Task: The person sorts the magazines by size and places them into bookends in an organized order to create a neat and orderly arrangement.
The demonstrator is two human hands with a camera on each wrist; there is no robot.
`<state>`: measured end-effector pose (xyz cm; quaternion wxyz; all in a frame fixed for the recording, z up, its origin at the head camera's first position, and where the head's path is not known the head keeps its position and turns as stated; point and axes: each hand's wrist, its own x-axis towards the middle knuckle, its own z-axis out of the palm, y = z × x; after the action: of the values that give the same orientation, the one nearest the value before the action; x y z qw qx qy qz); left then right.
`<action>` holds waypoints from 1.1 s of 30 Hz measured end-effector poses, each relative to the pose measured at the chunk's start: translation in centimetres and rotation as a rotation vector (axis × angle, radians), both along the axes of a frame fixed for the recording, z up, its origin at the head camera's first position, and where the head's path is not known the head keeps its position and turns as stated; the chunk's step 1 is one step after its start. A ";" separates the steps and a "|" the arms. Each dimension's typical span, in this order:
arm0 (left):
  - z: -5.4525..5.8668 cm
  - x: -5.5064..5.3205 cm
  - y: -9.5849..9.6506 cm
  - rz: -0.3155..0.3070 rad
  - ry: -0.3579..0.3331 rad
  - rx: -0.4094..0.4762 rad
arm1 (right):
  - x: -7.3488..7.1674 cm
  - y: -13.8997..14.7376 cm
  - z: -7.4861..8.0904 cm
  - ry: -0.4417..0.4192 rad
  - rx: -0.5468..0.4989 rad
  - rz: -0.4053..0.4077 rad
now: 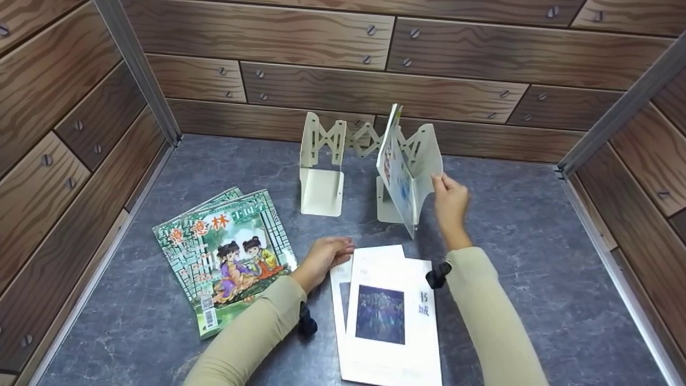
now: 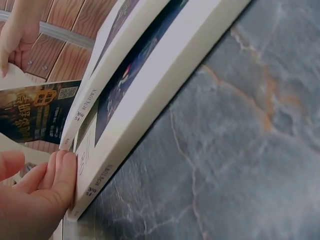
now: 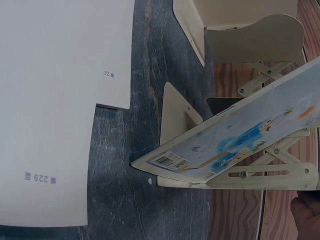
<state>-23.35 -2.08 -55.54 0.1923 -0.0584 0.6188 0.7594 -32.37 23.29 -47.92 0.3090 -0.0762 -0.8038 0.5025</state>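
Observation:
A cream metal expandable book stand (image 1: pixel 321 193) stands at the back, its two end plates joined by a scissor lattice. My right hand (image 1: pixel 451 203) grips the edge of its right end plate (image 1: pixel 429 153). A thin magazine (image 1: pixel 395 171) leans upright against that plate, its blue-and-white picture cover showing in the right wrist view. My left hand (image 1: pixel 326 257) touches the upper left corner of two overlapping white books (image 1: pixel 394 327). In the left wrist view its fingertips (image 2: pixel 64 165) meet the ends of the books' spines, and the thumb (image 2: pixel 11 164) is held apart.
Green illustrated magazines (image 1: pixel 236 257) lie in an overlapping pile on the left. Wood-pattern walls (image 1: pixel 321 43) bound the dark marbled surface (image 1: pixel 536 279) at the back and both sides. Black wrist cameras (image 1: pixel 306 320) sit on both sleeves.

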 end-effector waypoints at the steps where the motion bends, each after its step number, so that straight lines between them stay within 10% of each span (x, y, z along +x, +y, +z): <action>1: 0.0 0.0 0.0 -0.006 0.001 0.013 | 0.0 0.0 0.0 0.001 0.001 0.002; 10: -0.5 0.2 0.5 -0.003 -0.032 0.156 | 0.2 0.0 -0.1 -0.027 -0.019 0.009; 25: -1.0 1.0 1.0 0.007 -0.021 0.148 | 0.2 0.0 0.2 -0.044 -0.004 0.000; 33: -0.5 1.1 0.9 -0.136 -0.124 0.149 | 0.1 0.0 0.0 -0.018 -0.029 0.016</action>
<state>-22.21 -1.18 -56.05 0.2849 -0.0486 0.5501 0.7835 -32.27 23.31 -47.89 0.2969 -0.0789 -0.7997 0.5159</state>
